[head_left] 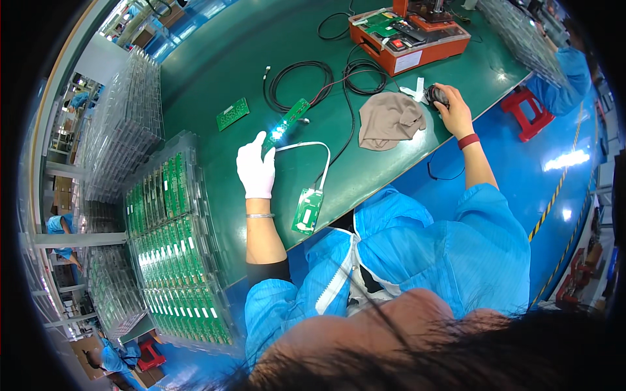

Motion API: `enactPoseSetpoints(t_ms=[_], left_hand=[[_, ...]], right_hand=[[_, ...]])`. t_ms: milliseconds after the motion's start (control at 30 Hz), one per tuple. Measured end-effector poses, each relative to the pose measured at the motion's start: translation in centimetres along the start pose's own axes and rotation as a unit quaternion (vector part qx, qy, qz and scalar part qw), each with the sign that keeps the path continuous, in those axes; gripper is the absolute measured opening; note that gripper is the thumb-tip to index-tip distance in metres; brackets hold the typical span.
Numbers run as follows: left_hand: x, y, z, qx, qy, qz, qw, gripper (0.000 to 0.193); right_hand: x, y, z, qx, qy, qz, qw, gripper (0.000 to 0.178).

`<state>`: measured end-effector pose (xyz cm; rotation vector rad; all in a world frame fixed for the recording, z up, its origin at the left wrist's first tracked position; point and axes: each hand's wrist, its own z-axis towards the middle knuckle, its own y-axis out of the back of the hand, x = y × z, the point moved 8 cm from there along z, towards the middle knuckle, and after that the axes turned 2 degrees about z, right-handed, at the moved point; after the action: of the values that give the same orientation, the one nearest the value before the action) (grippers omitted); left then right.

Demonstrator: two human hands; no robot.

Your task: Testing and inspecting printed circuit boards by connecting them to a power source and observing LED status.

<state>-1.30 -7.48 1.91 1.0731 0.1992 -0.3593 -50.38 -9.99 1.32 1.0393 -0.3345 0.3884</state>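
We cannot make out what sits under our right hand [453, 109]: only a small dark object [435, 96] shows past the fingers, which curl over it near the table's [215, 72] right edge. Our head and blue smock hide the table's near edge.

Our gloved left hand [255, 171] pinches the near end of a lit strip [285, 122], fingers closed on it; the strip runs up and away from the fingertips, glowing white just beyond them. A white cable [312, 147] loops from the hand to a small board [307, 210] at the near edge. A tan cloth [390, 119] lies between our hands. Trays [173, 241] of green boards fill the left edge.
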Motion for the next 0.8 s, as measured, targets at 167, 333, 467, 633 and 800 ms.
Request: enactPoseSetpoints(t_ms=[167,333,467,633,800], left_hand=[[0.2,0.0,-0.1,-0.007,-0.004,-0.002,1.000,0.044],[0.4,-0.1,-0.2,-0.032,-0.020,-0.009,0.999,0.044],[0.9,-0.4,0.1,-0.038,-0.028,0.005,0.999,0.045],[0.5,0.0,0.3,-0.053,-0.032,-0.010,0.998,0.046],[0.3,0.5,-0.4,-0.086,-0.056,-0.013,0.995,0.046]], right_hand=[[-0.2,-0.5,0.5,0.035,0.003,-0.021,0.999,0.050],[-0.6,-1.5,1.4,0.045,0.025,-0.069,0.996,0.049],[5.2,-0.8,4.0,-0.055,0.117,-0.016,0.991,0.048],[8.7,-3.0,8.9,-0.089,0.194,-0.034,0.976,0.047],[6.3,-6.6,10.6,-0.102,0.188,-0.055,0.975,0.046]])
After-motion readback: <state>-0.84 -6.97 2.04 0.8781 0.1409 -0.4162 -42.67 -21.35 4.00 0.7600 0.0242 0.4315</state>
